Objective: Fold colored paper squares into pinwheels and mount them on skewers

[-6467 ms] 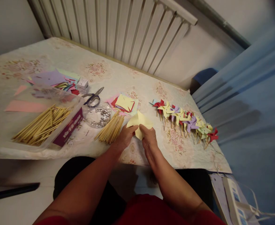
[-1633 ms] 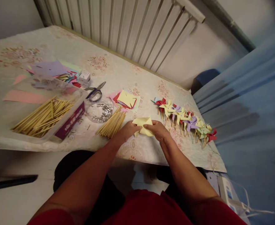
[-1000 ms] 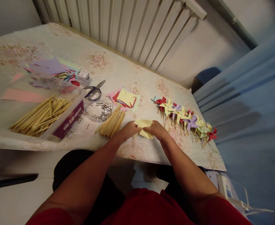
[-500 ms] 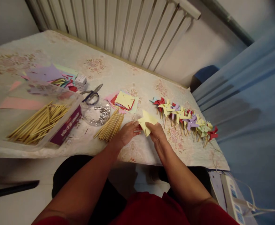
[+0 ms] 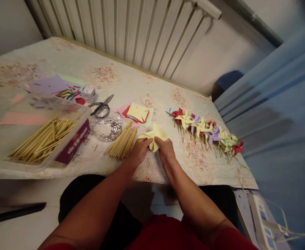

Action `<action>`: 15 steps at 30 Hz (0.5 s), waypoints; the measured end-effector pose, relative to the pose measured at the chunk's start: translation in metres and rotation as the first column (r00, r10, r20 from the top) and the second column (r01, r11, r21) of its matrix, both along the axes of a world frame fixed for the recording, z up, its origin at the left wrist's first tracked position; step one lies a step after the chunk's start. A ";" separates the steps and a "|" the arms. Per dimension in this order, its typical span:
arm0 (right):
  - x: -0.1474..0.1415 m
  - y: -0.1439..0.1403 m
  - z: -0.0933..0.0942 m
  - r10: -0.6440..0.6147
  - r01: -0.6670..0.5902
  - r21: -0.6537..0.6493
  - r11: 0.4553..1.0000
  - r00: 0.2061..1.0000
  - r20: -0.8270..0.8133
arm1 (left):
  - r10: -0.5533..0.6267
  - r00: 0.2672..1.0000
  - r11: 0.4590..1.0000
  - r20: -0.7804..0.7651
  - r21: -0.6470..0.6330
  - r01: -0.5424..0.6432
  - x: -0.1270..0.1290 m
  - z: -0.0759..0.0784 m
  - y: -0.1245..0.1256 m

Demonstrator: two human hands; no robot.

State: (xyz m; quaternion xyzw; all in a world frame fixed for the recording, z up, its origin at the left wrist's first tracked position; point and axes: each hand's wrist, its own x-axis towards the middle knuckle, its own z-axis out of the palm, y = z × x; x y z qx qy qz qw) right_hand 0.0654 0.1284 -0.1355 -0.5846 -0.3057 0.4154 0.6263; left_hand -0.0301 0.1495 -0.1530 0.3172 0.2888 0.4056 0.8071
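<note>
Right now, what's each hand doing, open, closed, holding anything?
Left hand: closed, pinching the left side of the yellow paper square.
Right hand: closed, pinching the same yellow paper square at its lower middle.

Half a second back the right hand [image 5: 166,152] holds the yellow paper square [image 5: 154,134] up by itself, a little toward the row of pinwheels, with the left hand [image 5: 139,152] just beside it. Now both hands pinch the near corner together and the paper sits lower and closer to the loose bundle of sticks [image 5: 122,141]. A second ago it looks folded flatter between the fingers; now its flaps fan open above the thumbs.
</note>
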 end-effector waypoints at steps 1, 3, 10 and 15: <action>-0.001 0.000 0.000 0.003 -0.003 0.001 1.000 1.000 -0.010 | 0.016 1.000 1.000 0.018 -0.007 -0.016 0.000 -0.001 0.000; -0.001 0.000 0.000 0.002 -0.002 0.002 1.000 0.999 -0.033 | 0.044 0.998 0.999 0.035 -0.016 -0.043 0.000 -0.001 0.001; -0.004 -0.001 0.000 -0.016 0.015 -0.011 1.000 0.999 -0.039 | 0.053 0.999 0.999 -0.011 -0.013 -0.053 0.001 -0.003 0.001; -0.009 -0.002 0.007 -0.011 0.010 -0.003 1.000 0.996 -0.085 | 0.063 0.998 0.998 -0.009 0.008 -0.063 0.003 -0.008 0.003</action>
